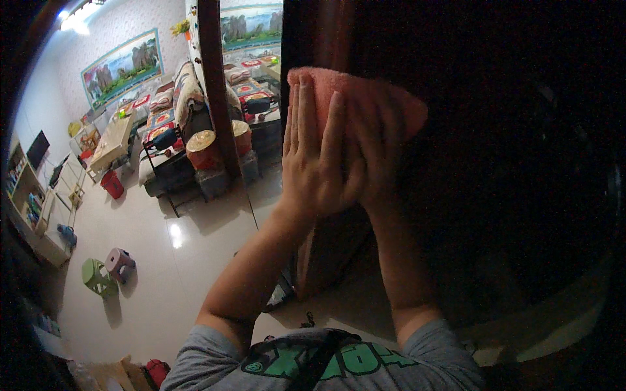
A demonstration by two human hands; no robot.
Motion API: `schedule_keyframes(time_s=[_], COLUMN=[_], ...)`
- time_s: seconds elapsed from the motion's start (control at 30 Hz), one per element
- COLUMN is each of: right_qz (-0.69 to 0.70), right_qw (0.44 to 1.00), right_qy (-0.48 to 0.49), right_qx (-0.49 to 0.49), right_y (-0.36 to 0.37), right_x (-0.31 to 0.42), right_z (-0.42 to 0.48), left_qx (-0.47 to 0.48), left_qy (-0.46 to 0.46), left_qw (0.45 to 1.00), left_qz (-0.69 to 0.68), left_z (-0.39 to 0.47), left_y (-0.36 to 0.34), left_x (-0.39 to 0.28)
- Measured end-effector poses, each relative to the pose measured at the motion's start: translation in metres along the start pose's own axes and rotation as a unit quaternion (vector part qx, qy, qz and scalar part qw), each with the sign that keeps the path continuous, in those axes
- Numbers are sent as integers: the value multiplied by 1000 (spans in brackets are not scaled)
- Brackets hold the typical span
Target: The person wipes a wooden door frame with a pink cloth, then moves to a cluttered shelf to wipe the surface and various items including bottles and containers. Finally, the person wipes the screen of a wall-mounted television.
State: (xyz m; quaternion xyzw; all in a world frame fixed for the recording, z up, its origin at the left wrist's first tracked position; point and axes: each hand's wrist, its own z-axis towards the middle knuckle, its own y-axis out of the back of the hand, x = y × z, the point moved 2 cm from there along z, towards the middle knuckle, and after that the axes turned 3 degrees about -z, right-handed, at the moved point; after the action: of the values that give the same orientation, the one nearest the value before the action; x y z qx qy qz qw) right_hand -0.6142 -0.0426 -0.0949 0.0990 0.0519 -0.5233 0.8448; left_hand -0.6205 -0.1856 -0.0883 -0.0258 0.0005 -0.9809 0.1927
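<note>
My left hand [311, 163] lies flat on a pink cloth [325, 80], its fingers stretched upward and slightly apart. Beside it, deep in shadow, my right hand [379, 151] rests on the cloth's right part, fingers also pointing up. Both hands press the cloth to a dark upright panel [337, 29], whose material is too dark to tell. Left of the cloth runs a reflective strip [264, 63] that mirrors the room, bordered by a dark brown frame [215, 63].
A green plastic stool [94, 276] and a pinkish stool [119, 261] stand on the pale tiled floor [166, 288]. Farther back are a red bin [112, 184], a long table [113, 139] and a sofa with cushions [188, 90]. The right side is nearly black.
</note>
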Motion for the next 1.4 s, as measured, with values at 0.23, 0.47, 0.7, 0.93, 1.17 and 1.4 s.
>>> schedule_keyframes(time_s=[0.23, 0.47, 0.7, 0.93, 1.17, 1.4], right_qz=[-11, -13, -3, -31, -7, 2], right_qw=[1000, 999, 1000, 999, 998, 997], right_qy=[24, -28, -14, 13, -35, -52], right_qx=[-5, -17, 22, 8, 51, 53], right_y=[-4, 0, 0, -2, 3, -7], right_x=[8, 32, 28, 40, 58, 50], right_z=[-31, -54, -95, -122, -148, -216], left_qx=[5, 21, 53, 73, 79, 129], left_qy=[7, 25, 54, 59, 69, 99], left_qw=[1000, 999, 997, 995, 994, 986], left_qz=[-13, -12, -29, -18, -33, -20], left_z=[-28, -62, -89, -126, -155, -187], left_y=[1, 4, 8, 10, 12, 22], left_x=[0, -1, -7, -9, -11, -19])
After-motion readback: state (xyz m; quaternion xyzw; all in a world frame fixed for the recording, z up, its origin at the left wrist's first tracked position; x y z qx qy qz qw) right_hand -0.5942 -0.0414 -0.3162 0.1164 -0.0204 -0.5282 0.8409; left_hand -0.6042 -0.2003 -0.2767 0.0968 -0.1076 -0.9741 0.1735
